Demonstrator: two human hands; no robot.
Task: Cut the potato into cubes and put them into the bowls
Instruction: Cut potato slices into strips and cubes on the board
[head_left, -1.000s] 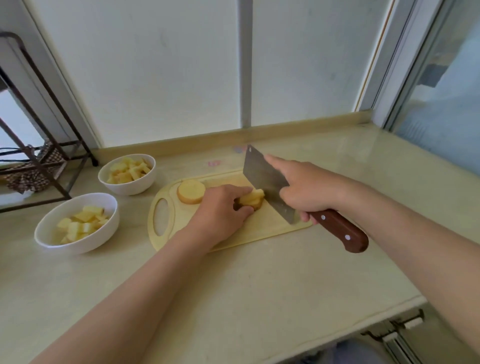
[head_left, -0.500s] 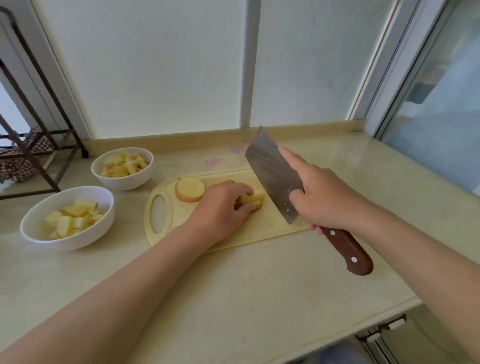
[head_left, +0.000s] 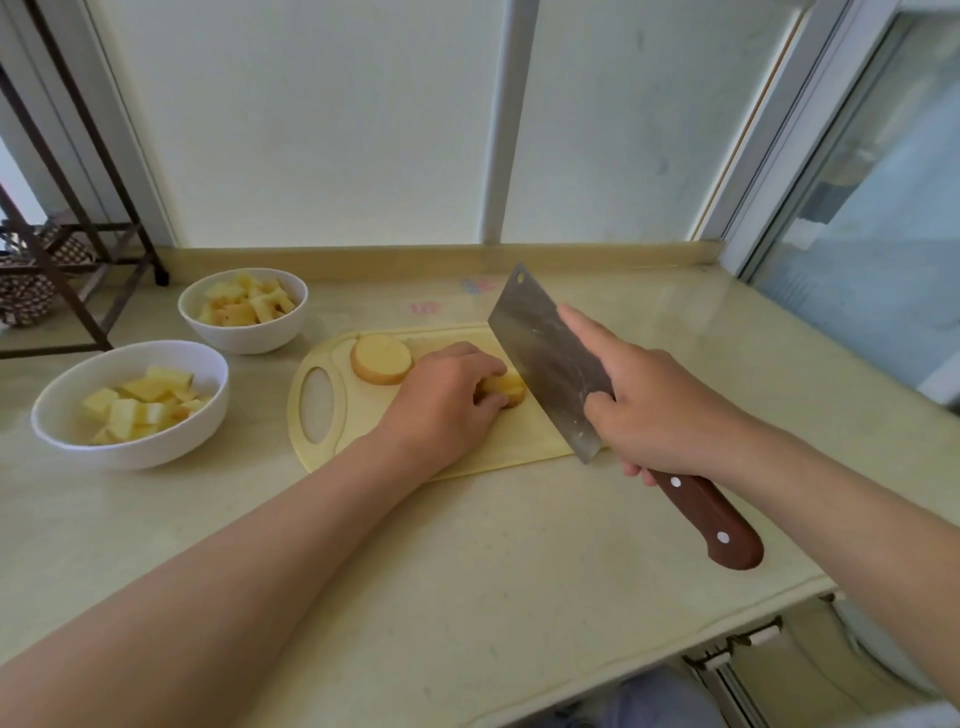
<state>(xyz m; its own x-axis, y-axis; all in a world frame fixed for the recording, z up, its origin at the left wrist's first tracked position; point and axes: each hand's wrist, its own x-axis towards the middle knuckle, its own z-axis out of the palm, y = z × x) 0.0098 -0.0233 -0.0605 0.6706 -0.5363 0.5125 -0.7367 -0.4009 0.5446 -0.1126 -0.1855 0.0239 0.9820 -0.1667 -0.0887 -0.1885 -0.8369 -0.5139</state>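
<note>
Edges and room: the bench (head_left: 467, 571) is bounded at the back by a low upstand (head_left: 363, 257) under the window. Its front edge runs across the lower right of the view. Bare bench surface is seen in front of the cutting board (head_left: 363, 421) and to its right. At the far left a dark metal rack (head_left: 62, 352) stands on the bench, well apart from the board.

Grips: the left grip (head_left: 447, 400) is closed down over a potato piece (head_left: 506, 389), fingers curled on top, pinning it to the board. The right grip (head_left: 660, 415) is wrapped round the cleaver (head_left: 540, 353) where blade meets wooden handle, with the index finger laid straight along the blade. The blade is held tilted, just beside the right end of the pinned piece. Whether the edge touches the board cannot be told.

Counts: one board and one cleaver. Two potato pieces are on the board: the pinned one and a round potato slice (head_left: 381, 358) lying flat near the board's handle hole. Two white bowls are noted left of the board, a near bowl (head_left: 130, 457) and a far bowl (head_left: 249, 332). Each holds potato cubes (head_left: 140, 405), too overlapped to be counted.
</note>
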